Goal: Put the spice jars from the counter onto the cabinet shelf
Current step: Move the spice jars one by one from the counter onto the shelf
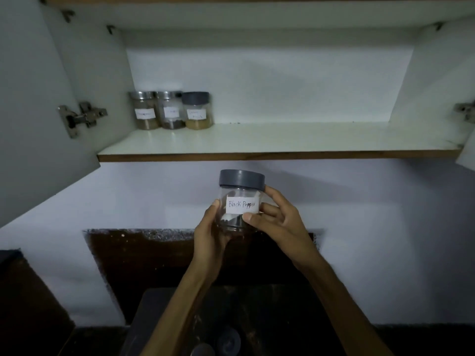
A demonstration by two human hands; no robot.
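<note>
at the far left of the frame, an open cabinet door (33, 98) hangs outward, its metal hinge (82, 116) visible at mid-height. to the right of the hinge, at the left end of the cabinet shelf (282, 140), three labelled spice jars stand upright in a row against the back wall: a steel-lidded jar (144, 110) with pale powder, a second steel-lidded jar (171, 110) with dark contents just beside it, and a grey-lidded jar (198, 110) with yellowish contents, touching or nearly touching its neighbour; their labels are too blurred to read. lower centre, below the shelf edge and in front of the white wall (372, 227), a clear jar (240, 201) with a grey lid is held upright in mid-air, its white label reading "black pepper" and a small amount of dark contents at its base. left hand (210, 232): fingers curled round the jar's left side and bottom, grasping it. right hand (277, 219): thumb and fingers pinching the jar's right side, one fingertip just under the lid. far right, a second hinge (464, 111) and part of another door (466, 155) enter the frame. bottom centre, dim dark objects lie below the forearms, too dark to identify.
</note>
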